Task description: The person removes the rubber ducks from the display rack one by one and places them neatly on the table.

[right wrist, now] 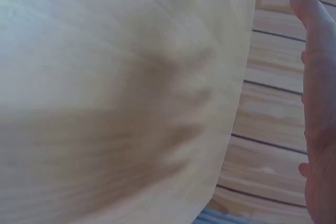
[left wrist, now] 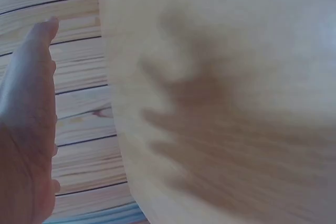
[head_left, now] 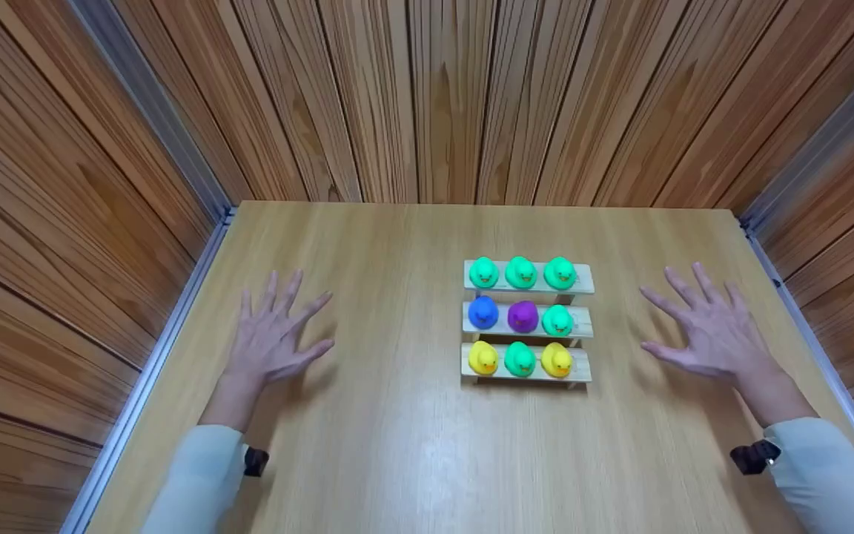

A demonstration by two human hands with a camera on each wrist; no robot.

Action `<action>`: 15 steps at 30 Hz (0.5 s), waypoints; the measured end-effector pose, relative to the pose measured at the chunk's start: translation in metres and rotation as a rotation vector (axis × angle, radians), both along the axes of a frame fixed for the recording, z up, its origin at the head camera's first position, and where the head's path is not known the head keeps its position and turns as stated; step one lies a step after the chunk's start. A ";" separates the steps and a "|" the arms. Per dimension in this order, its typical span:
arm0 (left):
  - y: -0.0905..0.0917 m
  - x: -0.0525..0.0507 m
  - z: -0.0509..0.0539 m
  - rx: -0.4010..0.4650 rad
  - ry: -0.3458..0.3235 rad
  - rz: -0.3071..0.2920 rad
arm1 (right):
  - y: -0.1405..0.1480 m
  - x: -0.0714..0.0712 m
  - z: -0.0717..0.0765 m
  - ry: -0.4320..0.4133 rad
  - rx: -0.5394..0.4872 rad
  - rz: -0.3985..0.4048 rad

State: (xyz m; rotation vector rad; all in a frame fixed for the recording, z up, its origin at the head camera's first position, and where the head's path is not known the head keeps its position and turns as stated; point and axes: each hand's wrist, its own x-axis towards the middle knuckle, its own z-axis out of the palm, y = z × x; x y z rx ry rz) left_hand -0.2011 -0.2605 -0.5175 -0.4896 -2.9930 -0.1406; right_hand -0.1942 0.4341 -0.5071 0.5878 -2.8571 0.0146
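Note:
My left hand is held over the left part of the table, fingers spread and nothing in it. On the other side, my right hand is spread the same way, also holding nothing. Between them, nearer the right hand, stands a three-tier wooden rack of rubber ducks. Its top tier carries three green ducks. The middle one has a blue duck, a purple duck and a green duck. Along the bottom sit a yellow duck, a green duck and another yellow duck.
The wooden table is enclosed by a plank back wall and plank side walls. Metal rails run along its left and right edges. Each wrist wears a small black device. In both wrist views, hand shadows fall on the tabletop.

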 end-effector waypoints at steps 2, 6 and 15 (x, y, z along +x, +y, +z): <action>0.006 -0.003 0.000 0.010 -0.004 -0.007 | -0.007 0.001 -0.001 0.011 -0.001 0.018; 0.019 -0.008 0.004 0.024 -0.015 -0.019 | -0.022 0.002 -0.001 0.026 -0.019 0.057; 0.053 -0.017 0.016 0.126 -0.038 -0.081 | -0.052 0.009 -0.001 -0.051 -0.126 0.079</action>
